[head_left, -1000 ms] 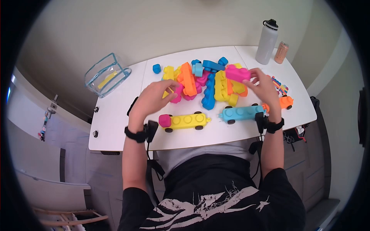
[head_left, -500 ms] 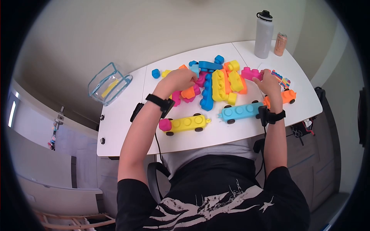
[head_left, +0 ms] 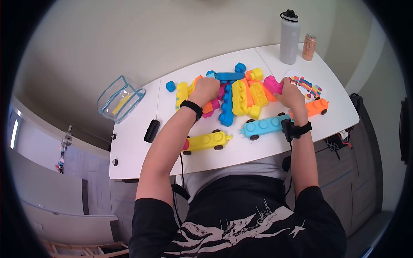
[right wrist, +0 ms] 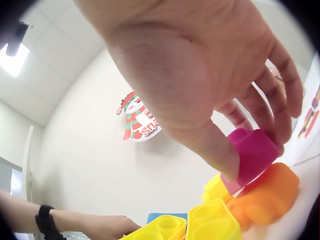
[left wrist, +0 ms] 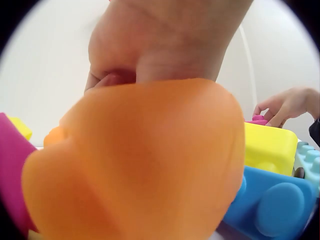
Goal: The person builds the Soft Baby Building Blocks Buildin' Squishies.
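Arms (head_left: pixel 165 148) extended, right fingers (right wrist: pixel 272 92) pinching (left hand (head_left: pixel 205 91) palm-down)

A grey bottle (head_left: pixel 289 42) and a can (head_left: pixel 309 47) stand by the far right edge of the table (head_left: pixel 133 157); a clear, teal-edged bag (head_left: pixel 115 96) sits at its far left corner; a snowman decoration (right wrist: pixel 138 117) hangs on the wall (right wrist: pixel 87 175)

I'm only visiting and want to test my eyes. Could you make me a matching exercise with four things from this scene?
1. Right hand
2. Grey bottle
3. Light-blue wheeled toy
4. Clear bag

A. Beside the drink can
B. Something yellow shows through it
C. Gripping a pink block
D. Between the yellow wheeled toy and the orange wheeled toy

Pairs: 1-C, 2-A, 3-D, 4-B
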{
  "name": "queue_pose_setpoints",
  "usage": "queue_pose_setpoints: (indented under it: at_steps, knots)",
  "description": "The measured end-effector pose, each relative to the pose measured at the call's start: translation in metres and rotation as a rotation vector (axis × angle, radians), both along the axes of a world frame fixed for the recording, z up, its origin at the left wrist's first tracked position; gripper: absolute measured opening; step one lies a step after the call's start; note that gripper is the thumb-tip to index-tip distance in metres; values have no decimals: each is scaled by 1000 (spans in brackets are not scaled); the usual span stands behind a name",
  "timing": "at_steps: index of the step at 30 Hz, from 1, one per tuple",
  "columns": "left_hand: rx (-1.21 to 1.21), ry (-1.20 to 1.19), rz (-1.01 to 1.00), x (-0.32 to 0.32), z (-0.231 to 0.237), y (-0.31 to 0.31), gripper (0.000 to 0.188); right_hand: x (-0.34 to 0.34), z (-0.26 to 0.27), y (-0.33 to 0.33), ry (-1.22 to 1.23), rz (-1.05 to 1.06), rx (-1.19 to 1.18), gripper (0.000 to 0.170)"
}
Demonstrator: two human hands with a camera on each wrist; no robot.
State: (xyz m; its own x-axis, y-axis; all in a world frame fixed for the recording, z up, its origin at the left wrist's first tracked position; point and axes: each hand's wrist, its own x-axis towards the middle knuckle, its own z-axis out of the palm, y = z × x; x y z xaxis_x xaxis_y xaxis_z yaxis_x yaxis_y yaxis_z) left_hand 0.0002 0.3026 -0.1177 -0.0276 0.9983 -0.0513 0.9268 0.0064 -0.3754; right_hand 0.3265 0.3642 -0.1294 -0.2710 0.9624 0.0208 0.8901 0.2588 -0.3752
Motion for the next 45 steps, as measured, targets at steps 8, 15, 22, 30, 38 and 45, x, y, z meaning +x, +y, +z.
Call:
queue_pose_setpoints:
  at_steps: [8,15,22,30,38,45]
  knots:
    - [-38,-314,87,-24,49,-5,41,-8,-5,-7,84,63,56,54]
    - [19,-608,-16,-46,96,-29,43,-15,-7,-9,123,109,74,52]
    - [232,-621,-110,-46,124,-101,31,-16,6,-26,119,107,59,61]
    - [197,-786,-153,-16,144,-195,33,-30,31,-72,336,433,324,57]
    - [131,-975,-170,-5,88,-234,36,-60,66,-130,616,873,-2,55]
    - [94,-1014,-86,-24,61,-239,38,-96,30,-142,321,987,43,47]
